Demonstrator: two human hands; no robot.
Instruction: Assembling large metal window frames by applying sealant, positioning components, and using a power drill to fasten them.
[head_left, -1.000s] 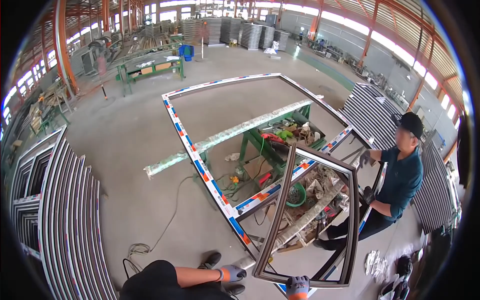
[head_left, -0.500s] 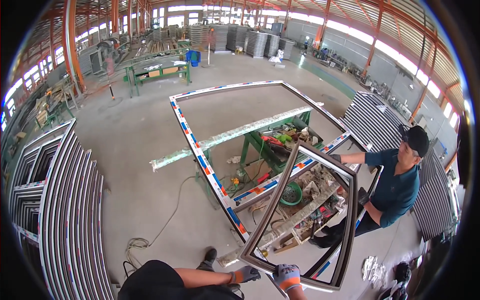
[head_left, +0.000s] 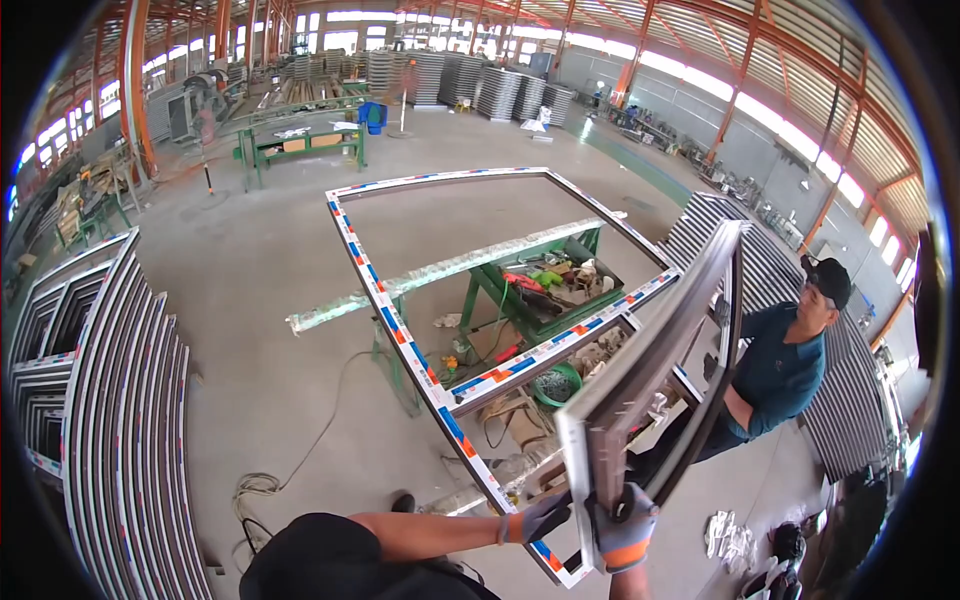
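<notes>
A brown-and-white window sash point(head_left: 650, 370) is tilted up over the right part of a large window frame point(head_left: 430, 370) with red, blue and white tape. My right hand point(head_left: 625, 525), in a grey glove with an orange cuff, is closed round the sash's near lower corner. Just left of it, my gloved left hand point(head_left: 545, 518) reaches over the large frame's near edge, fingers stretched toward the sash; whether they touch it I cannot tell. A co-worker point(head_left: 790, 360) in a dark cap stands at the sash's far side, a dark-gloved hand at it.
Padded bars on green stands carry the large frame. Below it are a green tool tray point(head_left: 560, 285), a green bowl of screws point(head_left: 557, 384) and a cable point(head_left: 260, 485). Stacked frames point(head_left: 130, 400) stand at left, more point(head_left: 850, 390) behind the co-worker. White gloves point(head_left: 730, 540) lie lower right.
The sash has swung from facing me to nearly edge-on, its top rising. My right hand has moved up and right with its corner; my left hand has come right, closer to the sash.
</notes>
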